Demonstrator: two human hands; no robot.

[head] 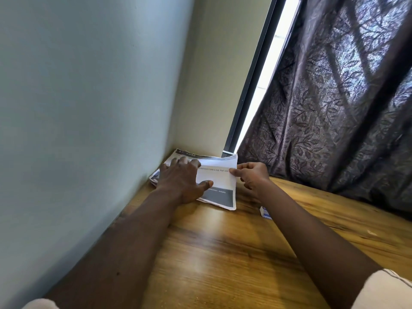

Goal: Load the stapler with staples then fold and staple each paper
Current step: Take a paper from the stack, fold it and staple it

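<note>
Wooden table (223, 253) with a warm, streaky grain fills the lower part of the view, and a stack of printed papers (219, 196) lies at its far end, tucked into the corner where two pale walls meet. Everything else is placed here relative to that stack. The person's left hand (181, 178) lies flat on the stack's left half, fingers spread and palm down, thumb stretched toward the middle of the sheets; it presses rather than grasps. The right hand (253, 175) is at the stack's right edge, thumb and fingertips pinched closed on the edge of the top sheet (219, 168), which is lifted and curved back over the stack, showing lines of small text. A dark grey printed band runs along the near edge of the stack, and another dark band shows at the far edge by the wall. Just right of the stack and nearer the camera, partly hidden behind the right forearm, sits a small blue and white box (265, 212) on the table. Behind and right of the stack hangs a dark patterned curtain (334, 97), with a strip of bright window beside it. No stapler is in view.
</note>
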